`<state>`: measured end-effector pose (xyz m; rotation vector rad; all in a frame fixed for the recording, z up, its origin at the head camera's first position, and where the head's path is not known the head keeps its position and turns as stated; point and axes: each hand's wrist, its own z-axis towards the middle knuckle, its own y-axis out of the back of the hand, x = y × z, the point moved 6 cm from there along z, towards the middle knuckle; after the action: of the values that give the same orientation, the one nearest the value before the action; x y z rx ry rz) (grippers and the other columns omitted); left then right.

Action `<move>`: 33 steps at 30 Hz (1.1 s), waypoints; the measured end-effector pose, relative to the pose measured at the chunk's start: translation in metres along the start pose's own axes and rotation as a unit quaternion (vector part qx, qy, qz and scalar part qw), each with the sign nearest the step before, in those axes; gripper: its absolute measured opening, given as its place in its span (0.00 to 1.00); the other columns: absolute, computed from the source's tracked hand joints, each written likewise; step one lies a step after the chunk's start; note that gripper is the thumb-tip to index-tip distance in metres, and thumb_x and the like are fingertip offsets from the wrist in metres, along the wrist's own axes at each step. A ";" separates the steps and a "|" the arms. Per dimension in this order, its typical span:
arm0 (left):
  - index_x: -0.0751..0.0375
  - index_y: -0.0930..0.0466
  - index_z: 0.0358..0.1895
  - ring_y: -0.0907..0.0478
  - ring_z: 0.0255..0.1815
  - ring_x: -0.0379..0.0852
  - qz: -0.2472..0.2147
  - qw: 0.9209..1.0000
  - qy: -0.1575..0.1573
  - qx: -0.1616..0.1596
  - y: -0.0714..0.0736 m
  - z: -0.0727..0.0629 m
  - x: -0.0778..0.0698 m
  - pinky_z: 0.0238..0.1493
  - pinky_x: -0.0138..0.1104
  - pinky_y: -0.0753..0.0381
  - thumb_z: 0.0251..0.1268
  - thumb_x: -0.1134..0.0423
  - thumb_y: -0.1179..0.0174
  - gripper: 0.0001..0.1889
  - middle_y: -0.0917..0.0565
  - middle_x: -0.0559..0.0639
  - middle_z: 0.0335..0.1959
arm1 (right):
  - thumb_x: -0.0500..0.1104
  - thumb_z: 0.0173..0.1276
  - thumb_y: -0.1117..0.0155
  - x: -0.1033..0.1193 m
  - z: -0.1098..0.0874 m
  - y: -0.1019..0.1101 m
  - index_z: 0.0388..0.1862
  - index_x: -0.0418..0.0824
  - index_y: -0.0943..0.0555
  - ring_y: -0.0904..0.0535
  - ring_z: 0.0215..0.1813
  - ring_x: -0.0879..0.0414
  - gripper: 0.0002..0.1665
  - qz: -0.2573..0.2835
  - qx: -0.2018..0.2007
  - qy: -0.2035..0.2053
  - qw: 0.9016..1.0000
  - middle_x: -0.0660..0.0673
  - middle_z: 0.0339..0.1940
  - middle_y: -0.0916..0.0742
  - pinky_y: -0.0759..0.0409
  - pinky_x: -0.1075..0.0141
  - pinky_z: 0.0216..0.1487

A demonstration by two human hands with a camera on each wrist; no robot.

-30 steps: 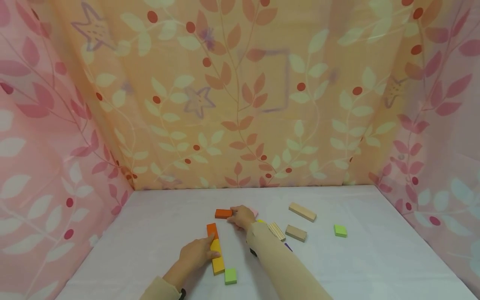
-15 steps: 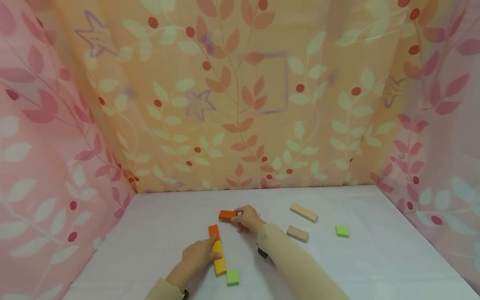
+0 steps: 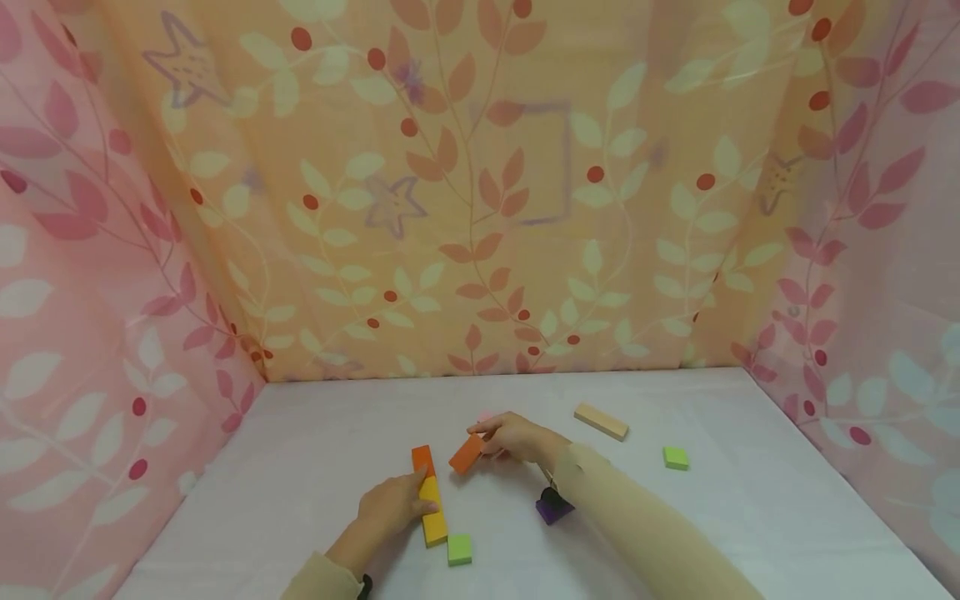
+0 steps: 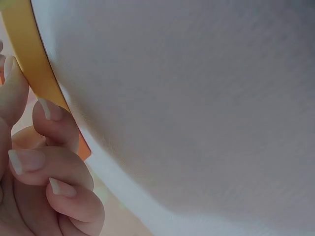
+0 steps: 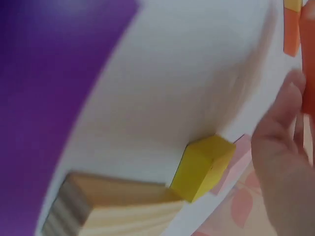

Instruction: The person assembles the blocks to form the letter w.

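Note:
An orange block [image 3: 423, 460], a yellow block [image 3: 431, 493] and a darker yellow block [image 3: 435, 529] lie end to end in a row. My left hand [image 3: 390, 504] comes from the left and holds the middle yellow block, thumb and index finger at its two joints. In the left wrist view, the other fingers [image 4: 54, 162] curl beside the yellow side [image 4: 29, 49]. My right hand [image 3: 513, 437] pinches another orange block [image 3: 467, 454], tilted, to the right of the row. Only part of that block [image 5: 309, 64] shows in the right wrist view.
A light green block [image 3: 460, 550] touches or nearly touches the row's near end. Rightward lie a plain wooden block [image 3: 601, 422], another green block [image 3: 676, 457] and a purple block [image 3: 553, 508]. A ridged wooden block [image 5: 118, 201], yellow block [image 5: 204, 167] and pink block [image 5: 234, 162] lie near my right hand.
My right hand has brought the gripped orange block from the back of the table toward me and turned it slantwise. The purple block shows more beside the sleeve. My left hand stays on the row.

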<state>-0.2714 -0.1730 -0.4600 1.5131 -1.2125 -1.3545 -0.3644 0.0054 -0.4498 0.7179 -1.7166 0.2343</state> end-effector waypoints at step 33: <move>0.62 0.28 0.67 0.23 0.56 0.61 -0.010 1.000 0.000 0.003 0.000 0.001 0.002 0.48 0.55 0.23 0.54 0.44 0.32 0.39 0.19 0.61 0.56 | 0.30 0.58 0.30 -0.011 -0.027 -0.021 0.32 0.42 0.15 0.35 0.22 0.59 0.08 -0.221 0.040 0.006 0.974 0.50 0.24 0.23 0.39 0.71 0.22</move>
<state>-0.2728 -0.1744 -0.4611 1.5318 -1.2052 -1.3652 -0.3291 0.0060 -0.4569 1.1330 -1.4965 -0.0045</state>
